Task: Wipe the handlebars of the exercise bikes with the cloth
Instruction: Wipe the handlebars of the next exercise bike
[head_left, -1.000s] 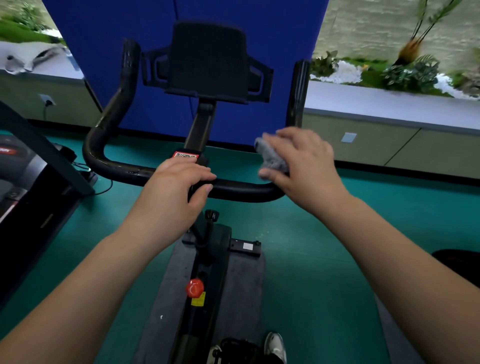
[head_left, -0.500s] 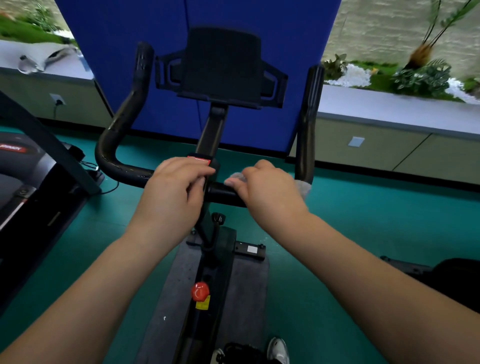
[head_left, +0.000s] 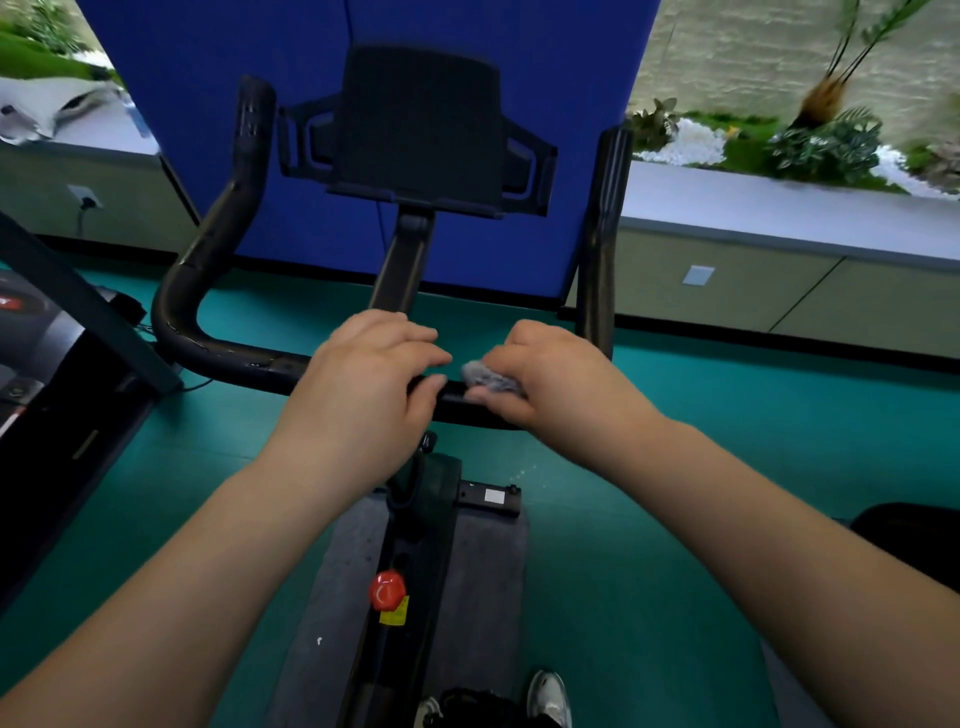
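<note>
Since a second ago the right hand has travelled with the cloth from the right bend of the handlebar inward along the crossbar, and it now sits just beside the left hand near the middle.

From the head camera, the right hand's fingers are curled around the grey cloth and the crossbar together, clamped on both, with a tuft of cloth showing past the fingertips on top of the bar. The left hand is wrapped over the crossbar at the centre, where the stem rises, its fingers curled over the top and its thumb underneath; it holds the bar and nothing else. A short bare stretch of black bar lies between the two hands.

Both handlebar horns stand up on either side of the black tablet holder, which is mounted on the stem in front of a blue partition. Below the hands the bike frame carries a red knob with a yellow label just under it, and the bike stands on a grey mat over the teal floor. A treadmill is at the left edge, and a white shoe shows at the bottom.
</note>
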